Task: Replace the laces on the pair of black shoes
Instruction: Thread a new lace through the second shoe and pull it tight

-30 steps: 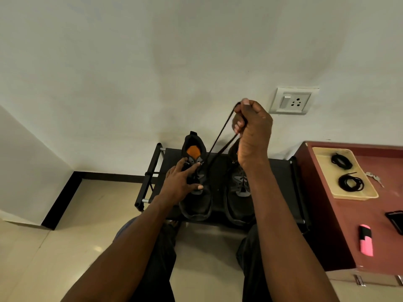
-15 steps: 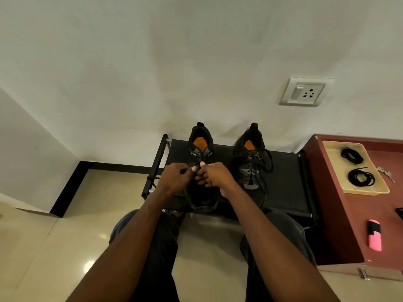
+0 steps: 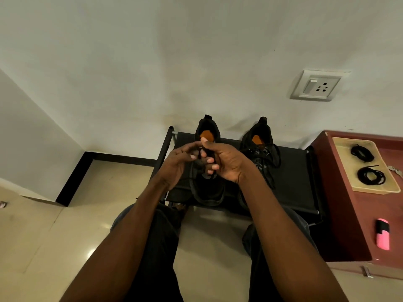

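Note:
Two black shoes with orange insoles stand side by side on a low black rack (image 3: 290, 182). Both my hands are over the left shoe (image 3: 208, 192). My left hand (image 3: 178, 162) and my right hand (image 3: 226, 162) meet above its tongue, fingers curled, pinching its black lace (image 3: 193, 171), which loops down on the left side of the shoe. The right shoe (image 3: 260, 147) stands untouched with its lace hanging loose. Two coiled black laces (image 3: 370, 175) lie in a beige tray (image 3: 349, 188) on the right.
The tray sits on a red-brown cabinet (image 3: 349, 225), which also holds a pink and black object (image 3: 382, 236) and keys (image 3: 394, 170). A wall socket (image 3: 317, 86) is above the shoes. My knees are in front of the rack over a tiled floor.
My right hand came down from pulling the lace high above the left shoe and joined my left hand at the shoe. Both hands have since lifted slightly with the lace.

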A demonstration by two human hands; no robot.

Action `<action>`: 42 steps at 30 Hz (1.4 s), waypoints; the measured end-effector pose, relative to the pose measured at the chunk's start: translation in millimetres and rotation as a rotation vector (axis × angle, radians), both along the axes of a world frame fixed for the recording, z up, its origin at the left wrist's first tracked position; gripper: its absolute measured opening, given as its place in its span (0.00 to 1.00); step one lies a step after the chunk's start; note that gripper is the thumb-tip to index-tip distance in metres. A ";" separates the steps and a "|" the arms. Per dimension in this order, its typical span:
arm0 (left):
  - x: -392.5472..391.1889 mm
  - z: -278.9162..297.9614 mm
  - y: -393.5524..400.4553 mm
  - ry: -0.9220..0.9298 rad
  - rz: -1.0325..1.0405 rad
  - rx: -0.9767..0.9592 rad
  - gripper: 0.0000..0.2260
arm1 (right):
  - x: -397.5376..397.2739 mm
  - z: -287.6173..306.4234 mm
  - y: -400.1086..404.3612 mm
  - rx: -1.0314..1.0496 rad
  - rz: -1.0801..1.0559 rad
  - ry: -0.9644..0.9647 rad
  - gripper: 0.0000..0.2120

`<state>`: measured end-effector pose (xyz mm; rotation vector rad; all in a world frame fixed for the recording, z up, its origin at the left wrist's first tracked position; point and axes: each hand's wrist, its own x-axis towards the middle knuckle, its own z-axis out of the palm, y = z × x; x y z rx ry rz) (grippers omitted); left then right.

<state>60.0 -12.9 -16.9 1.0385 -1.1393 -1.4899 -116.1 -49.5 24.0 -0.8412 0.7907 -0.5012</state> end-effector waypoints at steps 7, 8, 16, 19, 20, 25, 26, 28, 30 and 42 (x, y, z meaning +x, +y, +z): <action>25.5 -18.9 -9.3 -0.416 0.600 0.234 0.06 | -56.4 -17.0 -31.1 0.078 -0.421 -0.241 0.12; 31.5 -26.0 -9.9 -0.603 0.678 0.288 0.07 | -60.9 -20.6 -33.7 0.069 -0.474 -0.194 0.12; -1.8 -15.3 -10.6 -0.586 0.274 -0.126 0.20 | -31.3 -30.1 -21.1 -0.266 -0.084 0.414 0.09; -17.7 -14.2 -8.3 -0.589 0.062 -0.145 0.12 | -19.5 -31.0 -18.7 -0.315 0.008 0.425 0.11; -19.4 -14.2 -8.1 -0.606 0.054 -0.143 0.08 | -19.9 -32.4 -19.3 -0.312 -0.017 0.417 0.12; -10.5 -11.7 -12.0 -0.681 0.418 -0.071 0.07 | -43.5 -35.4 -28.4 -0.255 -0.199 0.352 0.08; -7.3 -12.6 -12.9 -0.710 0.521 -0.052 0.08 | -48.4 -36.8 -30.3 -0.247 -0.238 0.353 0.07; -0.8 -15.1 -15.2 -0.746 0.712 0.000 0.10 | -53.7 -38.1 -32.6 -0.248 -0.277 0.371 0.09; 3.1 -16.7 -17.2 -0.857 0.864 0.040 0.11 | -52.2 -38.5 -32.5 -0.255 -0.265 0.394 0.10; -23.3 -21.7 -18.1 -0.754 0.250 -0.251 0.22 | -11.4 -43.6 -21.3 -0.392 -0.118 0.466 0.09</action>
